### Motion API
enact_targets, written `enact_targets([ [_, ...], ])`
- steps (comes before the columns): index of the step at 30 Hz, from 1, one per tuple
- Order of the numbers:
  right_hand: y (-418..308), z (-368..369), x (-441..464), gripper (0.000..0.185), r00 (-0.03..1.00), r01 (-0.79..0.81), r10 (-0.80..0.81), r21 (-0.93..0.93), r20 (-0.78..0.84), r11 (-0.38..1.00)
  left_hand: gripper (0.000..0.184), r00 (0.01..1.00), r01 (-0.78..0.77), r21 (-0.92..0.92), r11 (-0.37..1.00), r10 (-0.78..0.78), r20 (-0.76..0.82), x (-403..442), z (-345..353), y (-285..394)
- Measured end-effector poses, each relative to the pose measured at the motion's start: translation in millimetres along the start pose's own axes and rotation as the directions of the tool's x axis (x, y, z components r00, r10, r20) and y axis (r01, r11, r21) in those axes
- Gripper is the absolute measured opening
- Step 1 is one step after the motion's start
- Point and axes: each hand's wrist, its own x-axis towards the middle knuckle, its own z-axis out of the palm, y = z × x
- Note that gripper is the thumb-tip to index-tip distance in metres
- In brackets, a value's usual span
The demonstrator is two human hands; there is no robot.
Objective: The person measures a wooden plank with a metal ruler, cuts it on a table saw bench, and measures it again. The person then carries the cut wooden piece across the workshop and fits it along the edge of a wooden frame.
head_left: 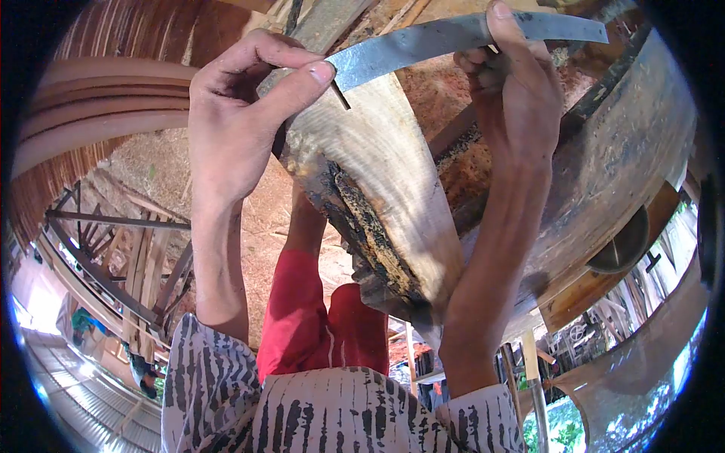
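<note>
A curved, flat metal strip (pixel 430 44) spans the top of the view, held up between my two hands. At its left end, my left hand (pixel 245 106) pinches it between thumb and fingers, and a thin dark rod (pixel 340 95) sticks out just below the fingertips. Farther along to the right, my right hand (pixel 513 83) grips the strip, with the thumb on its face and the other fingers curled behind. Below the strip lies a pale wooden slab (pixel 404 174) with a rough, dark, decayed edge (pixel 370 234).
Curved wooden pieces (pixel 106 106) are stacked at the upper left. A large weathered wooden surface (pixel 589 204) fills the right side. Sawdust (pixel 155 170) covers the ground, with a metal frame (pixel 121 220) and long boards (pixel 147 264) at left. A partly visible person (pixel 143 374) is far off at lower left.
</note>
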Motion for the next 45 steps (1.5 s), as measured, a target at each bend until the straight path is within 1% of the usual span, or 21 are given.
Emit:
enact_targets([
  [2,10,0,6,0.015,0.991,0.121,-0.127,0.156,0.031,0.980,0.009,1.000,0.000,0.003,1.000,0.000,-0.001,0,0,0],
  [8,1,-3,0,0.015,0.999,-0.042,0.042,0.062,-0.001,0.997,0.009,1.000,0.013,0.005,1.000,-0.014,0.006,0,1,2],
  [18,14,-12,12,0.019,0.997,0.082,-0.082,0.066,-0.003,0.994,0.010,0.999,0.050,0.028,0.998,-0.050,-0.002,-1,2,6],
  [21,27,-23,20,0.024,0.983,0.034,-0.063,0.168,0.172,0.985,0.011,0.999,0.051,0.068,0.996,-0.050,-0.005,-2,2,3],
  [24,56,-26,8,0.035,0.963,0.259,-0.225,-0.268,0.150,0.928,0.014,0.993,0.110,0.290,0.951,-0.094,-0.066,-4,1,1],
  [26,-10,-36,-14,0.037,0.982,-0.187,0.190,-0.177,-0.001,0.966,0.021,0.989,0.137,0.269,0.953,-0.115,-0.094,-3,13,-3],
  [28,-14,-55,-42,0.036,0.948,0.317,-0.297,0.266,-0.110,0.911,0.029,0.980,-0.056,0.296,0.954,0.109,-0.168,-9,39,-8],
  [29,-71,-84,-90,0.024,0.985,0.142,-0.157,-0.180,-0.073,0.973,0.031,0.941,-0.191,0.427,0.884,0.288,-0.176,-14,54,-4],
  [30,-56,-100,-113,0.018,0.924,0.299,-0.331,-0.177,-0.192,0.938,0.034,0.866,-0.304,0.549,0.779,0.466,-0.181,-22,65,1],
  [32,-35,-115,-203,0.019,0.940,0.127,-0.138,-0.057,-0.312,0.990,0.035,0.947,-0.173,0.565,0.807,0.293,-0.129,-76,38,-11],
  [33,-33,-141,-250,0.016,0.925,0.040,-0.150,-0.304,-0.350,0.952,0.033,0.972,-0.102,0.572,0.814,0.203,-0.115,-95,43,-12],
  [34,-33,-154,-293,0.011,0.858,0.083,-0.247,-0.355,-0.450,0.931,0.032,0.993,-0.071,0.397,0.915,0.101,-0.057,-114,50,-24],
  [35,-21,-176,-340,0.008,0.763,0.170,-0.437,-0.505,-0.476,0.847,0.035,0.992,-0.125,0.499,0.858,0.109,0.061,-132,59,-32],
  [36,-28,-191,-388,0.005,0.771,0.030,-0.383,-0.571,-0.509,0.821,0.040,0.989,-0.058,0.476,0.877,-0.016,0.150,-161,94,7],
  [37,-36,-205,-437,0.007,0.718,0.066,-0.464,-0.612,-0.519,0.788,0.034,0.930,-0.239,0.378,0.894,0.100,0.353,-164,90,-45],
  [38,-56,-228,-479,0.018,0.563,0.182,-0.619,-0.648,-0.548,0.739,0.030,0.884,-0.424,0.457,0.782,0.249,0.395,-177,128,-59],
  [40,-70,-258,-564,0.024,0.181,0.165,-0.767,-0.750,-0.616,0.641,0.028,0.778,-0.417,0.457,0.786,0.048,0.626,-199,157,-95],
  [42,-71,-301,-636,0.032,-0.300,0.121,-0.744,-0.797,-0.597,0.591,0.026,0.640,-0.456,0.154,0.877,0.203,0.741,-244,197,-111],
  [43,-71,-331,-664,0.037,-0.463,0.173,-0.673,-0.804,-0.576,0.569,0.025,0.505,-0.607,0.055,0.793,0.331,0.797,-252,223,-129],
  [44,-97,-349,-687,0.037,-0.481,0.524,-0.591,-0.752,-0.648,0.399,0.034,0.388,-0.542,0.026,0.840,0.222,0.895,-263,242,-124],
  [45,-99,-374,-705,0.039,-0.572,0.451,-0.483,-0.746,-0.664,0.490,0.040,0.343,-0.573,-0.011,0.820,0.251,0.905,-259,280,-128],
])
